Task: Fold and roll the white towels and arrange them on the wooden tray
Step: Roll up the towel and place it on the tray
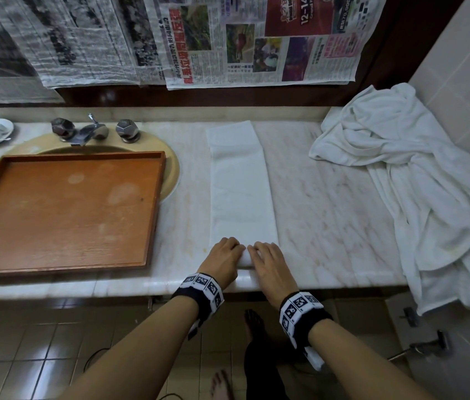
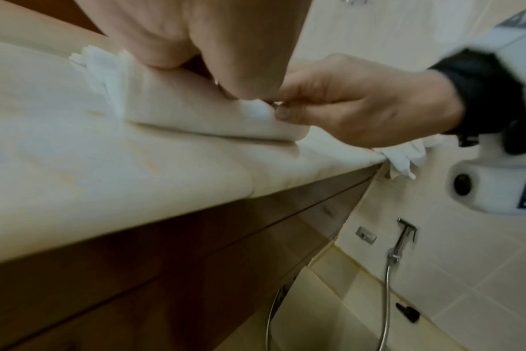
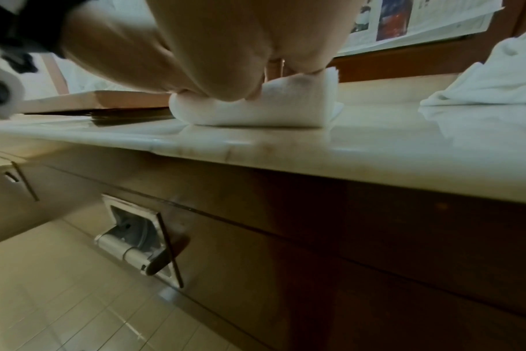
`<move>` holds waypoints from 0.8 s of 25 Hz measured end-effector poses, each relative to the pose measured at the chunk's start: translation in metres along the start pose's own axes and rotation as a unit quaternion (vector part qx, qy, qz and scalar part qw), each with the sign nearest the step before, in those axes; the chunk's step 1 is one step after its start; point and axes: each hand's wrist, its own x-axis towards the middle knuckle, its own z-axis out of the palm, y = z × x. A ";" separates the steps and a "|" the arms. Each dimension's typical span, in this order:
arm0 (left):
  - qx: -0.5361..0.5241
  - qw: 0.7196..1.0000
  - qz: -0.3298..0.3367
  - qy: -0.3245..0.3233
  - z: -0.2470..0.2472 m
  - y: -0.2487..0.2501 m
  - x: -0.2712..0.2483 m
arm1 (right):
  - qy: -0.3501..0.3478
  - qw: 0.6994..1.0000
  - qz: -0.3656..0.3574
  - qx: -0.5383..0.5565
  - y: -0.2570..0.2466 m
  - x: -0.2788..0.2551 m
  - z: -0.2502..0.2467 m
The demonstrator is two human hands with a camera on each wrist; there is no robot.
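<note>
Both forearms reach forward side by side, palms down, wrists just past the front edge of the pale marble counter point(image 1: 329, 197). Left hand point(image 1: 223, 256) and right hand point(image 1: 270, 259) sit next to each other, nearly touching, on the near end of the long folded white towel strip point(image 1: 239, 180). Left grip: fingers curled over the small rolled-up end, thumb tucked at the roll, clamped on the towel. Right grip: fingers bent down over the roll, thumb point(image 2: 288, 115) pinching the fabric edge, also clamped on the towel. Wrist views show the roll as a short thick bundle pressed to the counter under both palms point(image 3: 255, 111). The rest of the strip lies flat, running away from the grip toward the back wall. The orange-brown rectangular wooden tray point(image 1: 63, 209) sits to the left of the left grip, partly over the sink. A crumpled pile of white towels point(image 1: 418, 174) lies to the right of the right grip, hanging over the counter edge.
</note>
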 end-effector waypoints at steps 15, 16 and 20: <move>-0.001 0.999 -0.003 0.034 -0.004 0.006 0.006 | -0.031 0.999 0.014 0.043 0.015 0.024 -0.002; -0.014 0.998 0.001 0.064 -0.002 0.008 -0.001 | -0.077 0.996 0.019 0.049 0.015 0.031 -0.009; -0.047 0.991 0.046 0.116 0.010 0.008 -0.018 | -0.107 0.992 0.047 0.043 0.010 0.036 -0.014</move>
